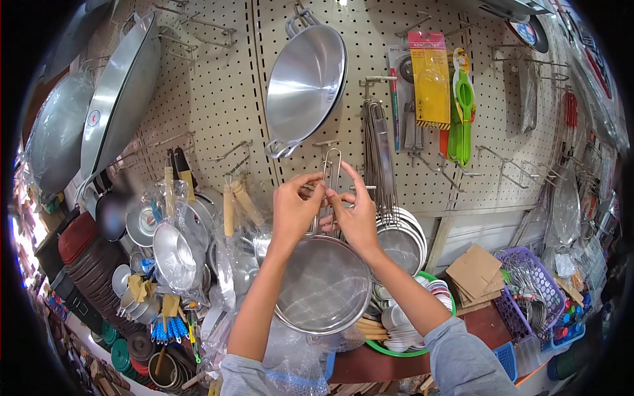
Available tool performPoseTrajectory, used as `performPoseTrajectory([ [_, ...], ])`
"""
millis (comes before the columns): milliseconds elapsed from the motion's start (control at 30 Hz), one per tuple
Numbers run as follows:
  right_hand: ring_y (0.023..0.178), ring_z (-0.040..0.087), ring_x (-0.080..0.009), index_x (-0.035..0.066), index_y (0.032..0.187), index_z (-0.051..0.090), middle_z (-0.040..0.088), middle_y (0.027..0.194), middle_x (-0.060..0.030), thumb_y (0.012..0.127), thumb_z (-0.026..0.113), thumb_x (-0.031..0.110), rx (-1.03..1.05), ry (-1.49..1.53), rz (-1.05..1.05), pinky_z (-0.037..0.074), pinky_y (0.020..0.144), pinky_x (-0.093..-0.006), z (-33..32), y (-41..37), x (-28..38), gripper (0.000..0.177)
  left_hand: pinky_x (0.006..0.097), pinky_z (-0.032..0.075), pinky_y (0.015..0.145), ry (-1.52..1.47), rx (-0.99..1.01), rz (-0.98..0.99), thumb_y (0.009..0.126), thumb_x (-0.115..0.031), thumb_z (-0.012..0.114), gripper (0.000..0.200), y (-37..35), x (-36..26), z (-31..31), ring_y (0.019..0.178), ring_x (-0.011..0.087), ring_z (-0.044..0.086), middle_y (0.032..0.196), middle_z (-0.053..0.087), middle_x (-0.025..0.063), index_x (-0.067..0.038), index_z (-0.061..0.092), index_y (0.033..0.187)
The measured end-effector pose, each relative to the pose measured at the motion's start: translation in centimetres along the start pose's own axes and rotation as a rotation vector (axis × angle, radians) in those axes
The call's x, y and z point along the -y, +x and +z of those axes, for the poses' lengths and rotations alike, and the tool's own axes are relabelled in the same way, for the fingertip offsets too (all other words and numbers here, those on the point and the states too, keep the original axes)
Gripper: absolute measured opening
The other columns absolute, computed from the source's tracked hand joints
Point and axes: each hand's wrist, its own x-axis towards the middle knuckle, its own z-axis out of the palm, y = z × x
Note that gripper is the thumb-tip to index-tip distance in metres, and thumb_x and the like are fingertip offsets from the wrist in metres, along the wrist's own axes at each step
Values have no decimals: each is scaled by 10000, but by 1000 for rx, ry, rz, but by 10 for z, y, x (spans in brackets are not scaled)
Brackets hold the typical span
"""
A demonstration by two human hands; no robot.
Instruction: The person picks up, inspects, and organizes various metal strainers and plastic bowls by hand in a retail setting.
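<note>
A round fine-mesh strainer (323,284) hangs in front of me, its mesh bowl below and its long wire handle pointing up toward the pegboard. My left hand (297,201) is closed on the left side of that handle, thumb and fingers pinched together. From the right, my right hand (353,214) pinches the same handle, its thumb meeting the left one and its index finger raised along the wire loop. Just right of my hands, several more strainers (399,247) hang by long wire handles. Whether the held strainer still touches a hook is hidden.
Above my hands a two-handled metal wok (306,82) hangs on the pegboard (218,86). Packaged utensils (429,79) and bare hooks are to the right. Below stand a green basin (404,352) of dishes and a purple basket (522,313). Wrapped pans (175,254) crowd the left.
</note>
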Motion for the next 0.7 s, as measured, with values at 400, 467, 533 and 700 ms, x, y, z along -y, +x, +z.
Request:
performPoseTrajectory([
  [400,707,762,-284,76,1603,329,709,996,-165,1032,549,41,29,-446,-129,613,632,-397,-3,19,-20,614,280,542,681,107,-62,51,935,-106,734,291,17,33,10,753,151,731,973,763,116,-4,764,1206],
  [467,716,744,-328,41,1577,370,703,985,-182,1007,584,55,3,-594,-194,591,657,-439,-5,21,-23,609,277,533,675,90,-59,48,933,-103,740,288,18,38,12,733,143,716,981,757,108,-7,767,1203],
  [533,739,721,-378,15,1545,416,695,979,-198,976,626,69,-39,-792,-312,566,686,-480,-9,23,-29,609,270,529,676,96,-58,52,932,-96,740,289,19,41,12,722,131,700,970,752,99,-14,767,1208],
  [700,788,687,-417,-8,1500,461,682,949,-198,930,668,54,-37,-805,-334,546,729,-506,-10,23,-29,609,265,531,676,76,-67,60,916,-75,746,292,19,51,12,715,122,688,939,741,95,-31,774,1204],
])
